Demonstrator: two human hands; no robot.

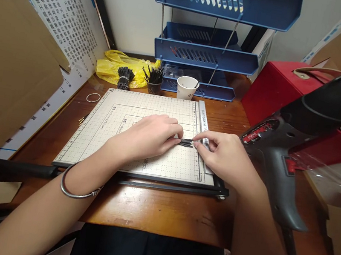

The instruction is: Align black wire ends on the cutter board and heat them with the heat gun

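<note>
Several short black strips (186,142) lie side by side on the cream gridded cutting board (98,133), near its right edge. My left hand (156,136) rests over the board, its fingers closed on the left ends of the strips. At the strips' right ends is my right hand (221,153), with thumb and index fingertip touching them in a loose pinch beside the metal ruler edge (202,117). The board's long blade (161,186) lies low along its front edge, with a black handle (21,168) at the left.
Behind the board stand a bundle of black strips (125,78), a dark cup of strips (153,87), a white paper cup (187,89) and a blue tray rack (201,55). A heat gun (284,163) and a red box (274,85) are at the right.
</note>
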